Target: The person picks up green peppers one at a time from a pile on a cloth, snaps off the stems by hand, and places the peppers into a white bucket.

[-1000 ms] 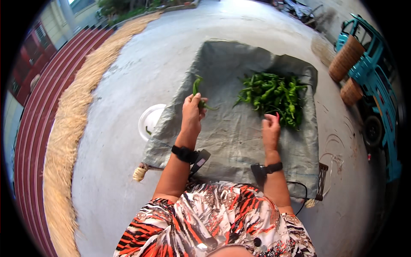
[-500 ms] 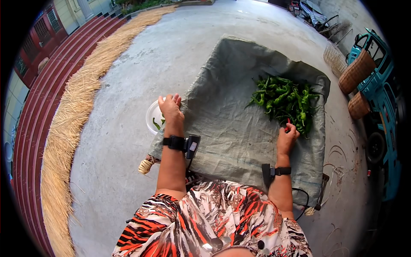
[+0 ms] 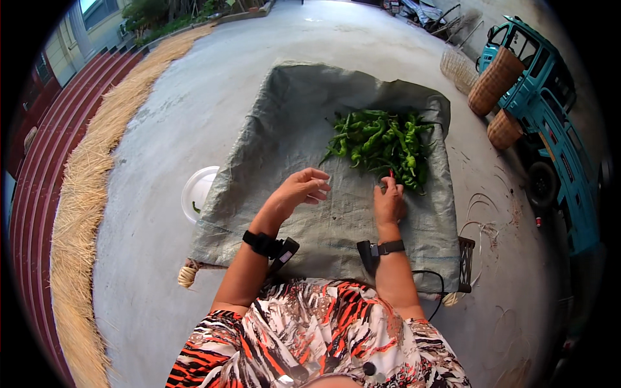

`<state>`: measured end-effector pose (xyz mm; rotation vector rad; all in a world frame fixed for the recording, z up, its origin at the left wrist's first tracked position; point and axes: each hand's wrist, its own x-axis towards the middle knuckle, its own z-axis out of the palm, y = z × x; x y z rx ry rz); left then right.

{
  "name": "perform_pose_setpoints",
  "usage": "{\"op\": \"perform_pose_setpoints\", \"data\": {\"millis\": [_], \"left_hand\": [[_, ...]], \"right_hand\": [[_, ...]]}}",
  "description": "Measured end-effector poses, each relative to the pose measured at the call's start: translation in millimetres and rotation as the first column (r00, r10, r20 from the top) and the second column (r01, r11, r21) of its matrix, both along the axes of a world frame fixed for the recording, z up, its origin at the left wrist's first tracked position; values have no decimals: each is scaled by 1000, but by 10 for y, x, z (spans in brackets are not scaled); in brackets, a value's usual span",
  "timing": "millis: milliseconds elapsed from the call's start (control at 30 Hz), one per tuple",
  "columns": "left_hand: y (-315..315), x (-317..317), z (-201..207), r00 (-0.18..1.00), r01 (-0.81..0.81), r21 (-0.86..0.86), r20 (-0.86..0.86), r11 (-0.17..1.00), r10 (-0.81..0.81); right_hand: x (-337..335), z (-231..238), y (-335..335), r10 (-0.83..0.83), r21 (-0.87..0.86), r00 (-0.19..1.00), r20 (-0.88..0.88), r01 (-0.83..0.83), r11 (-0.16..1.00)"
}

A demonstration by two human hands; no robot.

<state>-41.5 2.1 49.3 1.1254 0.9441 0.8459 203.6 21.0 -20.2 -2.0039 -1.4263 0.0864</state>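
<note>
A heap of green peppers [image 3: 381, 139] lies on a grey-green woven plastic sheet [image 3: 291, 129], toward its far right corner. My right hand [image 3: 389, 204] is at the near edge of the heap. Its fingers are closed round a small red thing [image 3: 391, 173], mostly hidden by the hand, so I cannot make out its kind. Over the middle of the sheet, left of the peppers, my left hand [image 3: 300, 190] has its fingers apart and nothing in it. Beyond the sheet's left edge stands a white round container [image 3: 187, 189] with a green pepper [image 3: 196, 207] showing inside.
The sheet has raised sides and covers a low frame with rope-wrapped ends [image 3: 187, 275]. Straw [image 3: 84, 200] lies along red steps [image 3: 42, 213] on the left. At right stand wicker baskets [image 3: 496, 81] and a teal truck [image 3: 561, 158]. A black cable [image 3: 442, 284] hangs by my right arm.
My left hand has come back from above the white container to over the sheet, near my right hand. My right hand stays at the heap with the red thing. The view has shifted.
</note>
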Motion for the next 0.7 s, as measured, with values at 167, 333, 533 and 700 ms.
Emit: {"op": "perform_pose_setpoints", "data": {"millis": [167,333,533,700], "left_hand": [[5,95,-152,1000,23,-54,-1,998,-23],[9,116,-218,1000,-3,-91,-15,996,2],[-11,180,-173,992,-109,-103,54,989,115],[32,152,-222,970,-199,-58,128,978,205]], "right_hand": [[-74,87,-15,76,205,996,-46,-65,977],[-325,214,-40,386,459,921,-45,-324,827],[-391,200,-87,729,384,372,-575,-664,642],[-493,281,-200,590,275,129,-797,-792,545]]}}
